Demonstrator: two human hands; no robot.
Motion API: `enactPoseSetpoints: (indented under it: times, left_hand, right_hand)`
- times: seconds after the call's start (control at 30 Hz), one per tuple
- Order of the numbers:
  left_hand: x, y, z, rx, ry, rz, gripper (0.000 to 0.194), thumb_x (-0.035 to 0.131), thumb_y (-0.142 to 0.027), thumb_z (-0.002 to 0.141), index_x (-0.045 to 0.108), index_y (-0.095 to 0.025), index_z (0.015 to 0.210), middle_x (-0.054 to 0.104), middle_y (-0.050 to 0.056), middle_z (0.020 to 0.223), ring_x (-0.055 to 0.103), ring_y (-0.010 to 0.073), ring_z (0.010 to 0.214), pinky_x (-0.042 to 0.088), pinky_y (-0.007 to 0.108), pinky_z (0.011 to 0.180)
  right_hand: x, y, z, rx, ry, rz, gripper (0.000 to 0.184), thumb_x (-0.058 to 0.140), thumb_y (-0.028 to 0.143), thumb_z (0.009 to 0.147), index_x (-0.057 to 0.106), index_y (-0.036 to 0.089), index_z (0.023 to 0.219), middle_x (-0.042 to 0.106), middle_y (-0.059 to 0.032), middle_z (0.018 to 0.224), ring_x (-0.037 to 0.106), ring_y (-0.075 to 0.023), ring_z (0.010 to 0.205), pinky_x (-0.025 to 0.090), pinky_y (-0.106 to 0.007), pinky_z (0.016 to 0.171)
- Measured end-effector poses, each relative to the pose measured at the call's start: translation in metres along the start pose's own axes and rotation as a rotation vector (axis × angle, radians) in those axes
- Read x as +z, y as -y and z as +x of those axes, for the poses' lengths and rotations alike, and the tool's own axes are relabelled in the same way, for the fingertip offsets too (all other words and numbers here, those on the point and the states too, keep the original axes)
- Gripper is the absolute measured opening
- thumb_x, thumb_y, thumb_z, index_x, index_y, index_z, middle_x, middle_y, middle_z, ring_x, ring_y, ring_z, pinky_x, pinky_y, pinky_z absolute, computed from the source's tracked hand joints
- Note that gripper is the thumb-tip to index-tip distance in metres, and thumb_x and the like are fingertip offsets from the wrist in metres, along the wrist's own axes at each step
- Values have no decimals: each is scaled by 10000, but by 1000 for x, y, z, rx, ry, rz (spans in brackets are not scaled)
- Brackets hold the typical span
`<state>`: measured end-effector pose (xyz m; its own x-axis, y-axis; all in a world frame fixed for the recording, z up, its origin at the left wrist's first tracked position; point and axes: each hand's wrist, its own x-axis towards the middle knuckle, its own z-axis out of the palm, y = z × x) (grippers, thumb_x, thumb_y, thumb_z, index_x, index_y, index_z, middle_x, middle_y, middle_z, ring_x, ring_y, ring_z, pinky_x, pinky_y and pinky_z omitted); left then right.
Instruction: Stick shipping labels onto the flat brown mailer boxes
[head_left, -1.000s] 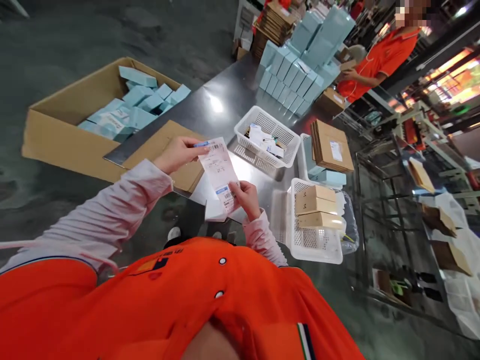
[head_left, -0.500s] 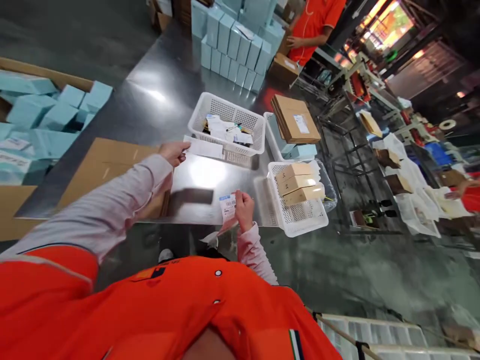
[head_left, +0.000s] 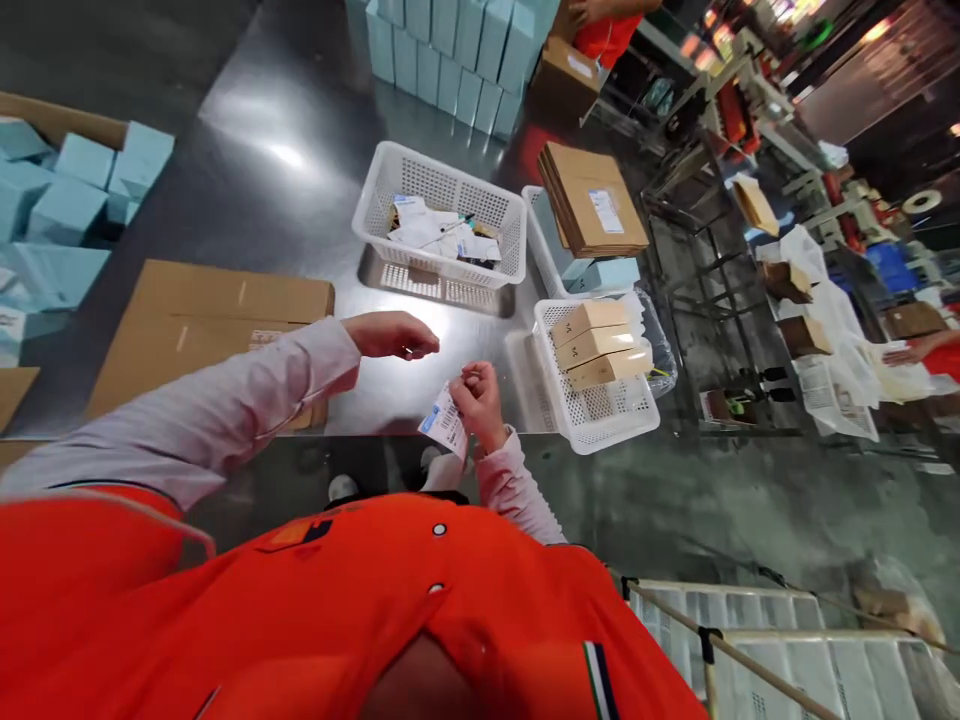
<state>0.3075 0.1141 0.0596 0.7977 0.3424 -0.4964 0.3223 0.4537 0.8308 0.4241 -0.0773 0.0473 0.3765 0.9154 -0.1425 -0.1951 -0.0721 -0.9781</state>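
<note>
Right hand: thumb and fingers clamped on a printed label; label tilted, at the near edge of the metal table, in front of the orange shirt; left hand: above the table, apart from the label, fingers curled and close together; cannot tell whether anything is between them; flattened carton lies beside the left hand, partly under the sleeve; white basket with paper slips stands beyond both hands; tan boxes sit in another basket, right of the right hand.
</note>
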Motion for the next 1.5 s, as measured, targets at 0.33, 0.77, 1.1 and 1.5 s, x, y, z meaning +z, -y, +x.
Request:
enactPoseSetpoints:
  times: [0.33,0.77,1.1,1.5]
  left_hand:
    - [10,34,-120,31,72,68,139,777,-251,572,758,-118,607,561,45,544,440,113,566,332,233,537]
    - [-17,66,-193,-2,-55,-229,131,815,-198,548,716,-121,585,565,60,570,476,131,554,376,249,514]
    - [-40,109,-244,70,-233,-488,163,769,-178,567,638,-135,654,620,32,665,557,136,617,455,240,595]
    - [-63,199,-274,150,-531,-357,408,887,-375,472,710,-122,737,703,60,733,636,211,737,504,301,707]
  right_hand:
    - [61,14,-14,9,425,10,406,720,390,759,378,249,927,506,106,613,437,-62,474,348,-194,493]
    - [124,15,-30,-212,579,-190,366,707,469,830,549,250,1077,624,9,821,588,-128,700,484,-261,625]
    - [171,9,-36,-553,542,-380,149,737,361,839,717,234,764,664,-61,974,641,-184,929,554,-390,865]
    - [235,-71,-47,-173,337,-548,263,818,410,707,699,175,712,616,-51,953,624,-157,900,537,-280,788]
